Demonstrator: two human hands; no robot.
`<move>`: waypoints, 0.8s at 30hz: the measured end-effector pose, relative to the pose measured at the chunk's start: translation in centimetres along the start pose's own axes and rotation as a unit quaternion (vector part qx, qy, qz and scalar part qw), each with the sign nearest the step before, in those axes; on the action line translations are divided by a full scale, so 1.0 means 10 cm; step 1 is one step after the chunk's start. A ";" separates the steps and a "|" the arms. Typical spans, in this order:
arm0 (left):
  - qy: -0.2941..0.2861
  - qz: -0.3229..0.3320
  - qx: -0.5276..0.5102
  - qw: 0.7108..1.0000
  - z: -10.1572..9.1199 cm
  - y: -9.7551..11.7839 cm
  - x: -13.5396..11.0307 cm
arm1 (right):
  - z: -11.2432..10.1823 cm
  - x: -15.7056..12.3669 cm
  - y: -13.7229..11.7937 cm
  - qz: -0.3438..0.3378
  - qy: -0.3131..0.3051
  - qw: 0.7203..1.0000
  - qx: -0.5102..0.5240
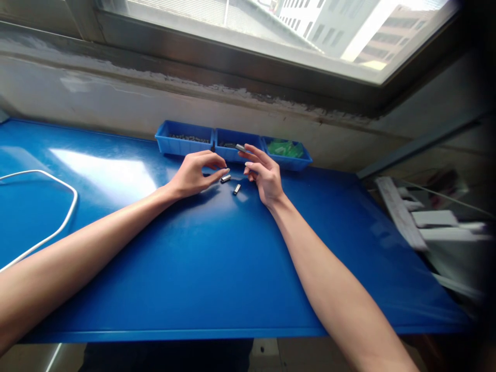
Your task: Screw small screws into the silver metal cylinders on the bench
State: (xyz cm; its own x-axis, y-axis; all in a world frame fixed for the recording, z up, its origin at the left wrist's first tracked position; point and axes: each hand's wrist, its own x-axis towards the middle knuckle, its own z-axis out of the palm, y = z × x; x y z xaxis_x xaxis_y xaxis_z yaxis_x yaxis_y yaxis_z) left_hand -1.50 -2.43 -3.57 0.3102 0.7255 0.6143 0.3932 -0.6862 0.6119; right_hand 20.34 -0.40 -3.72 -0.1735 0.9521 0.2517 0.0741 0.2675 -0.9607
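forearms (329, 263) cross the worktop (217, 268), left hand (192, 175) narrow beside 1 piece (226, 179), right hand (268, 180) pinching another piece (241, 148) a slack grip could drop.

I am working in a likely workshop, my blue workbench (217, 268) spreading wide, small metallic pieces (236, 189) lying on it, parts bins (240, 137) standing at twelve o'clock, a window (248, 36) rising behind.

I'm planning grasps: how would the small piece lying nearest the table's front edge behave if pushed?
Its straight, block-like outline suggests the small piece is stiff. Lying low, it would probably slide rather than roll across the glossy table. Being small, it's likely light.
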 end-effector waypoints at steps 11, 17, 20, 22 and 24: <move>-0.139 0.088 0.073 0.984 0.02 -0.08 -0.03 | 0.01 0.02 0.03 0.002 0.016 1.000 0.006; -0.119 0.020 0.065 0.991 0.01 -0.10 -0.01 | 0.00 0.01 0.02 0.009 0.012 1.000 0.012; -0.099 0.019 0.052 0.994 0.02 -0.10 -0.01 | 0.00 0.00 0.01 0.013 0.014 1.000 0.013; -0.084 -0.004 0.027 0.996 0.02 -0.09 -0.01 | 0.00 0.00 0.00 0.016 0.015 1.000 0.019; -0.074 -0.033 -0.008 0.997 0.02 -0.07 -0.01 | 0.00 0.00 0.00 0.017 0.014 0.999 0.028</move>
State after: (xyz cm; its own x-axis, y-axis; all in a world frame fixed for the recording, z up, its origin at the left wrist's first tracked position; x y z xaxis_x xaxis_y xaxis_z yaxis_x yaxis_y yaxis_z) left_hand -1.64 -1.95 -4.15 0.4095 0.7683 0.4920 0.4040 -0.6362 0.6572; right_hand 20.37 -0.45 -3.69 -0.1442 0.9643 0.2219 0.0233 0.2275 -0.9735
